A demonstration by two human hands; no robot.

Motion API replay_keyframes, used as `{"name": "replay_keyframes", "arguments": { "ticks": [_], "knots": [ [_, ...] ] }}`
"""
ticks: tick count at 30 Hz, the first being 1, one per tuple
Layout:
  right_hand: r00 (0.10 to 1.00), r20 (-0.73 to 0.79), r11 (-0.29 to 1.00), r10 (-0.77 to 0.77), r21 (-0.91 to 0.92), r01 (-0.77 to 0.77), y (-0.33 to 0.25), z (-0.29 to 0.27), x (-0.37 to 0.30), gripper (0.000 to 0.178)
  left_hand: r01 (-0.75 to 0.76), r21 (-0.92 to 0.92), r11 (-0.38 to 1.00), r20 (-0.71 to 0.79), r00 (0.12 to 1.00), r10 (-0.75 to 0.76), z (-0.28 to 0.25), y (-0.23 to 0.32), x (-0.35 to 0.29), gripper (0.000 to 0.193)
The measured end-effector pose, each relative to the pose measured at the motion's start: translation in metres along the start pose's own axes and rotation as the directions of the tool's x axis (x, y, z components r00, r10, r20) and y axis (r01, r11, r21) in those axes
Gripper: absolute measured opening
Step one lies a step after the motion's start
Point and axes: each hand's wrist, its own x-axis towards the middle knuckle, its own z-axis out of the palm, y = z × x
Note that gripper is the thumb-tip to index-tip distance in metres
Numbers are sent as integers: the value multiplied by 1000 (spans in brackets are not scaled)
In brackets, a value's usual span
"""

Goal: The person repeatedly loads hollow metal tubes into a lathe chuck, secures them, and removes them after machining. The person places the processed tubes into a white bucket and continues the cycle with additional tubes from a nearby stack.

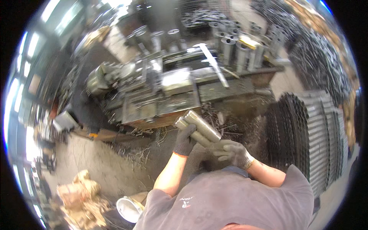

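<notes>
The dark-gloved fingers (pixel 188 132) of the left hand (pixel 184 141) were curled round the near side of two short grey metal tubes (pixel 199 127), which lay one on the other and pointed up and to the left. The grey-gloved right hand (pixel 233 152) cupped their lower ends, its fingers (pixel 222 147) closed under them. So both hands were shut on the pair, held in the air in front of the person's chest, above the floor and short of the machine.

Beyond the tubes stood a long, grimy metal lathe (pixel 161 97); its bed served as a desk for loose parts, and a long flat steel bar (pixel 212 63) lay slantwise across it. Upright on its far end was a cluster of taller steel tubes (pixel 239 50). To the right, rows of stacked grey tubes (pixel 314 130) filled a rack. Curled metal shavings (pixel 134 151) littered the floor below the machine.

The likeliest trouble, as I judged it, was the upper tube sliding off the lower one: round on round, with only gloved palms to steady them. If it rolled, it would fall toward the feet or strike the machine's edge. The swarf underfoot could also make a step slip, and its sharp curls could catch a glove. The picture was blurred, so the hold could not be read more finely.
</notes>
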Motion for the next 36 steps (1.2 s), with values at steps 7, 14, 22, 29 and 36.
{"name": "replay_keyframes", "arguments": {
  "ticks": [7, 14, 22, 29, 36],
  "knots": [
    [984, 175, 225, 13, -960, 168, -6, 110, 159, 76, -29, 450, 893, -154, 982, 110, -61, 107, -48, 31],
    [917, 382, 183, -116, -899, 398, -30, 181, 269, 34, -251, 744, 620, -247, 757, 604, -97, 234, -24, 34],
    [902, 321, 100, -288, -927, 362, -33, 208, 351, 54, -257, 811, 525, -161, 766, 623, -202, 308, 80, 37],
    [965, 229, -22, -131, -973, 228, -75, 219, 333, 55, -197, 879, 434, -62, 856, 513, -234, 284, 99, 49],
    [824, 371, -56, -428, -921, 385, -194, 306, 365, 44, -194, 814, -548, 488, 740, 463, -277, 414, 76, 101]
  ]
}}
